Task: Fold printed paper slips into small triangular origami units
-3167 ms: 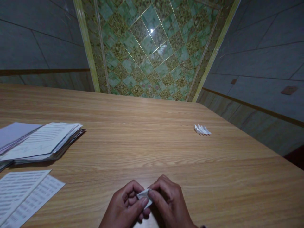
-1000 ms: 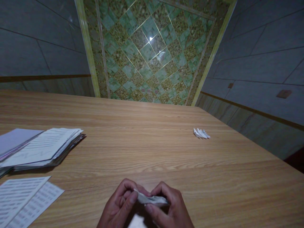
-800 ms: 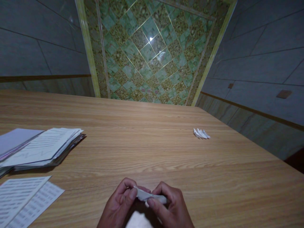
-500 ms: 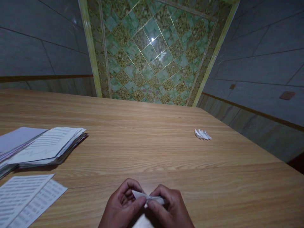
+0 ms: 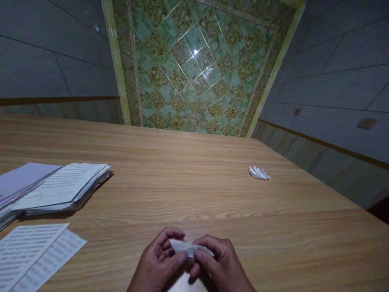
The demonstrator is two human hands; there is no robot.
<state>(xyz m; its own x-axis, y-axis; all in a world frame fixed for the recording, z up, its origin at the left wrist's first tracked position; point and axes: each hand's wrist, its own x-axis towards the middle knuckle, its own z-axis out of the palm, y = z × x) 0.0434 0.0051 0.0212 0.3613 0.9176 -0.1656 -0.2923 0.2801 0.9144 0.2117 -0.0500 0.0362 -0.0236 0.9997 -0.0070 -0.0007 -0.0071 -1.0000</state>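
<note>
Between my two hands is a small piece of folded white paper point(image 5: 190, 247), held just above the near edge of the table. My left hand point(image 5: 162, 259) pinches its left part between thumb and fingers, and a pointed corner sticks out toward the upper left. With thumb and forefinger, my right hand point(image 5: 220, 259) grips the right part. Both thumbs press on the near face of the paper. Its underside and far side are hidden by my fingers.
Farther off on the right of the wooden table point(image 5: 170, 182) lies a row of small folded paper pieces point(image 5: 259, 173). On the left sits a thick stack of papers point(image 5: 60, 186), with two loose printed sheets point(image 5: 39, 251) nearer me. Walls border the far and right sides.
My right hand has shifted slightly right, and a lower finger now shows below the paper. More of the folded paper's near face is visible. The things on the table have stayed put.
</note>
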